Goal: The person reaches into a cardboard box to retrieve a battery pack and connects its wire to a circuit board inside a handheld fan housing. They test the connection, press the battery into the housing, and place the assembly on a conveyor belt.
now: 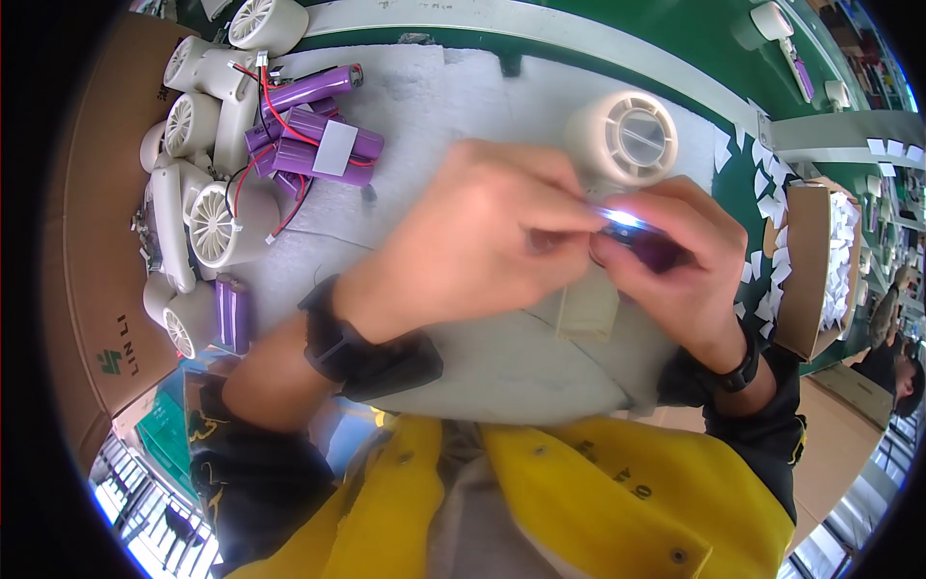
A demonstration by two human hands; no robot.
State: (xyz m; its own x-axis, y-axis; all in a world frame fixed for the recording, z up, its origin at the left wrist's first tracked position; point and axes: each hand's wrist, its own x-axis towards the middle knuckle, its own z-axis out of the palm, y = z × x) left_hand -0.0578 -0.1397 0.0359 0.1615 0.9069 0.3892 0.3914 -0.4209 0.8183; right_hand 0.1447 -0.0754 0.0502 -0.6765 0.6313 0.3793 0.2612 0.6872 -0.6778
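Observation:
Both of my hands meet above a cream handheld fan housing (632, 135). Its round grille head shows just beyond the fingers and part of its handle (588, 307) below them. My right hand (690, 256) is closed round a small purple battery cell (660, 249), mostly hidden by the fingers. My left hand (482, 232), smeared by motion, pinches at the end of it; what lies in that pinch cannot be made out. A bright bluish-white glow (625, 219) shows between the two hands' fingertips.
Several purple battery packs (323, 145) with red and black wires lie at the left, beside a pile of cream fan housings (217, 227) and a cardboard box (96, 241). At the right, a carton (805, 270) holds white paper pieces, with more scattered beside it. White padding (405, 96) covers the bench.

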